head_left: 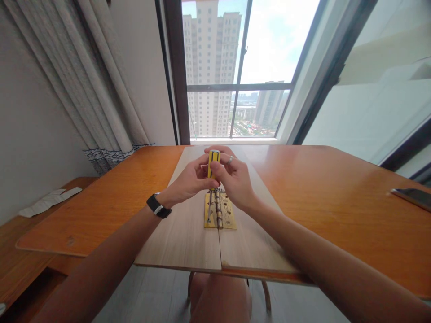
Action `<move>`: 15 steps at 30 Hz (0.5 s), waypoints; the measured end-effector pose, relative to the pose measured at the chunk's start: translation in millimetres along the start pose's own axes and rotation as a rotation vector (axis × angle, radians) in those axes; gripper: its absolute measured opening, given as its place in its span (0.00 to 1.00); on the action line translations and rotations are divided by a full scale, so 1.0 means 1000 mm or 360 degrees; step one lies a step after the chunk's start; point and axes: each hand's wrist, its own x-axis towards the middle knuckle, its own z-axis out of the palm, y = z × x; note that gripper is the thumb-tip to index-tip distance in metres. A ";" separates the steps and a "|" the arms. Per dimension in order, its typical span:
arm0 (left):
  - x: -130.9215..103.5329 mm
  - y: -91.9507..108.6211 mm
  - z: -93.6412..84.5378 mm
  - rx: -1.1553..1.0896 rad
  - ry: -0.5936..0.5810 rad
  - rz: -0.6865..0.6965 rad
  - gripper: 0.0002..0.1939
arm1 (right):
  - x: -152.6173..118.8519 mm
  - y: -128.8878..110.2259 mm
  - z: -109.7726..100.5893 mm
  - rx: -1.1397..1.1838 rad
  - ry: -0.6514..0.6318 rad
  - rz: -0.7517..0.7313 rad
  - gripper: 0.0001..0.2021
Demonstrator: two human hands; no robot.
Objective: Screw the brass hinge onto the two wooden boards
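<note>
A brass hinge (pixel 228 211) lies open across the seam between two pale wooden boards (pixel 182 242). Over it stands a screwdriver (pixel 213 167) with a yellow and black handle, its shaft slanting down to a hole near the hinge's lower left corner. My left hand (pixel 189 180) has its fingers around the handle from the left. From the right, my right hand (pixel 235 177) grips the same handle, thumb on its side. Several small screws show just below my hands at the hinge's top edge.
The boards rest on an orange-brown wooden table (pixel 319 193). A phone (pixel 412 197) lies at its far right. Crumpled white paper (pixel 50 201) is on a lower surface at the left. Beyond the table are a curtain (pixel 81 80) and a window.
</note>
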 end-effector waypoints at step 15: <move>-0.002 -0.006 -0.020 -0.0007 -0.0393 -0.0397 0.21 | 0.002 0.014 -0.007 0.0979 -0.0470 0.0789 0.26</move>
